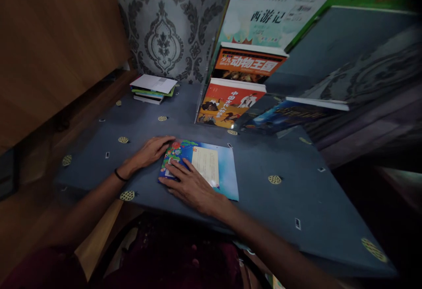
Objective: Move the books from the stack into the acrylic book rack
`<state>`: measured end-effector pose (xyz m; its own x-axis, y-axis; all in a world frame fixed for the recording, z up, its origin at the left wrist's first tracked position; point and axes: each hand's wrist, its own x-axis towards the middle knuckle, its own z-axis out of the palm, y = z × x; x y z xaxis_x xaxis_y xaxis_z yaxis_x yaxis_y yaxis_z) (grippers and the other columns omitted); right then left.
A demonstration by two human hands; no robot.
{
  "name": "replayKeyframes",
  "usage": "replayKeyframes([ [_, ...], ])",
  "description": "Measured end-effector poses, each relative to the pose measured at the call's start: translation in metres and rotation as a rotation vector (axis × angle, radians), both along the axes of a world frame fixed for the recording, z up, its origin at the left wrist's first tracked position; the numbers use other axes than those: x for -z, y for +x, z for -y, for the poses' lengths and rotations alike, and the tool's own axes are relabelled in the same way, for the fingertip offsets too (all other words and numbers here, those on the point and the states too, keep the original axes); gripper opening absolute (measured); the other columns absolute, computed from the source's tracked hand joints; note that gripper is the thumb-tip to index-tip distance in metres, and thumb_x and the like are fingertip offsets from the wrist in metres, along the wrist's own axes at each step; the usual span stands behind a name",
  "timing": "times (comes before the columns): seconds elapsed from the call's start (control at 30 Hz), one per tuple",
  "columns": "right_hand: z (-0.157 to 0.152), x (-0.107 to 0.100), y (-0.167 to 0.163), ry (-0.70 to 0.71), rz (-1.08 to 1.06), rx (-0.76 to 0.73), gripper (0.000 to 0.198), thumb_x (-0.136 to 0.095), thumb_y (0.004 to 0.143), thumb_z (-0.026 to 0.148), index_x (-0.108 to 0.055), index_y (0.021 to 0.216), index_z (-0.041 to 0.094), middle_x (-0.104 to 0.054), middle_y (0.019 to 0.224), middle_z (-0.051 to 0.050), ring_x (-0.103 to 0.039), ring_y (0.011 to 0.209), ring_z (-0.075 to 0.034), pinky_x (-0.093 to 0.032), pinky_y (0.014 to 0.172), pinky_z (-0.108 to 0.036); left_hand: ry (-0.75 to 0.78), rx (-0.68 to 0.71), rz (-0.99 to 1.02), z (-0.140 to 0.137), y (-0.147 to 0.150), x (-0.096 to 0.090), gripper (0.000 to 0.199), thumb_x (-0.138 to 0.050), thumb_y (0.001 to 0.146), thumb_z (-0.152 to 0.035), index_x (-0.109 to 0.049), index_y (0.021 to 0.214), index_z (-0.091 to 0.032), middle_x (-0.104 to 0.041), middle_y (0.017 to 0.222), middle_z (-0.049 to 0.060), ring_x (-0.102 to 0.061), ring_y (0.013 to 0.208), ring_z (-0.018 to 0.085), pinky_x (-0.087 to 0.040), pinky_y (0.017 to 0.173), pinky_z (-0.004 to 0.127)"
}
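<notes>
A closed book (227, 159) with a blue cover and a cream text panel lies flat near the front edge of the table. My right hand (191, 186) rests on the cover's lower left part, fingers spread and flat, hiding some of the print. Along the book's left edge lies my left hand (150, 151), its fingers stretched out and the fingertips at the upper left corner. A dark band circles my left wrist. Neither hand grips anything.
A clear display rack (203, 91) at the back right holds several upright books, among them an orange one (231, 104) and a dark blue one (293, 115). A small stack of books (153, 89) sits at the back left. A pineapple-print cloth (257, 210) covers the table.
</notes>
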<state>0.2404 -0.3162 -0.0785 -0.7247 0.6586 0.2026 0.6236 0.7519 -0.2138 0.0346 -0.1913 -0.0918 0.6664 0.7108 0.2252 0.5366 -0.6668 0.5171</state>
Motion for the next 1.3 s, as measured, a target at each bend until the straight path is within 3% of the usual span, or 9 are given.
replayKeyframes([
  [0.1, 0.0, -0.001, 0.001, 0.008, 0.011, -0.005, 0.037, -0.051, 0.104, 0.032, -0.059, 0.14, 0.028, -0.054, 0.15, -0.011, -0.041, 0.146, -0.028, -0.032, 0.121, -0.056, 0.019, -0.001, -0.116, 0.009, 0.001, -0.006, 0.052, -0.035, 0.104, -0.047, -0.049, 0.146, -0.019, -0.059, 0.146, 0.011, -0.057, 0.134, 0.025, -0.044, 0.112, 0.043],
  [0.27, 0.0, 0.001, 0.002, 0.003, 0.03, -0.001, 0.038, -0.052, 0.104, 0.031, -0.057, 0.142, 0.029, -0.054, 0.15, -0.008, -0.04, 0.146, -0.026, -0.029, 0.122, -0.055, 0.021, -0.063, -0.272, 0.028, 0.008, -0.005, 0.062, -0.027, 0.105, -0.052, -0.032, 0.156, -0.016, -0.04, 0.161, 0.014, -0.032, 0.152, 0.027, -0.033, 0.12, 0.047],
  [0.5, 0.006, 0.006, 0.017, -0.08, -0.138, 0.103, 0.038, -0.051, 0.104, 0.036, -0.058, 0.139, 0.024, -0.057, 0.149, -0.008, -0.043, 0.145, -0.02, -0.031, 0.123, -0.048, 0.153, -0.108, -0.204, 0.035, 0.016, 0.016, 0.056, -0.029, 0.106, -0.045, -0.036, 0.154, -0.018, -0.042, 0.16, 0.015, -0.033, 0.152, 0.027, -0.035, 0.118, 0.05],
  [0.8, -0.008, 0.023, 0.106, -0.117, -0.232, 0.472, 0.047, -0.046, 0.104, 0.034, -0.051, 0.147, 0.017, -0.048, 0.155, -0.016, -0.037, 0.15, -0.026, -0.029, 0.123, -0.055, 0.199, -0.109, -0.232, 0.034, 0.018, 0.017, 0.054, -0.033, 0.105, -0.044, -0.04, 0.151, -0.016, -0.042, 0.159, 0.017, -0.036, 0.15, 0.028, -0.037, 0.118, 0.051],
  [1.0, -0.029, 0.029, 0.165, -0.251, -0.464, 0.442, 0.042, -0.039, 0.105, 0.031, -0.059, 0.14, 0.021, -0.058, 0.148, -0.01, -0.048, 0.143, -0.024, -0.024, 0.123, -0.058, 0.291, -0.082, -0.356, 0.031, 0.021, -0.001, 0.051, -0.035, 0.104, -0.042, -0.048, 0.145, -0.014, -0.05, 0.153, 0.02, -0.038, 0.149, 0.035, -0.038, 0.114, 0.059],
  [1.1, -0.034, 0.028, 0.177, -0.328, -0.59, 0.423, 0.04, -0.041, 0.104, 0.033, -0.06, 0.139, 0.026, -0.063, 0.143, -0.005, -0.054, 0.137, -0.022, -0.03, 0.122, -0.054, 0.356, -0.006, -0.444, 0.033, 0.042, -0.022, 0.043, -0.038, 0.104, -0.037, -0.056, 0.136, -0.014, -0.053, 0.15, 0.022, -0.039, 0.147, 0.039, -0.036, 0.112, 0.065],
  [1.17, -0.035, 0.029, 0.179, -0.353, -0.638, 0.429, 0.04, -0.041, 0.104, 0.034, -0.06, 0.139, 0.026, -0.063, 0.143, -0.004, -0.055, 0.135, -0.021, -0.037, 0.118, -0.051, 0.354, 0.112, -0.461, 0.035, 0.069, -0.031, 0.041, -0.037, 0.104, -0.033, -0.056, 0.134, -0.014, -0.051, 0.152, 0.021, -0.039, 0.147, 0.036, -0.037, 0.113, 0.062],
  [1.3, -0.035, 0.032, 0.178, -0.319, -0.638, 0.414, 0.041, -0.04, 0.105, 0.033, -0.058, 0.141, 0.026, -0.063, 0.142, -0.004, -0.055, 0.134, -0.02, -0.039, 0.117, -0.049, 0.262, 0.398, -0.413, 0.044, 0.131, -0.029, 0.047, -0.034, 0.106, -0.037, -0.046, 0.146, -0.015, -0.045, 0.157, 0.018, -0.034, 0.151, 0.03, -0.033, 0.119, 0.055],
])
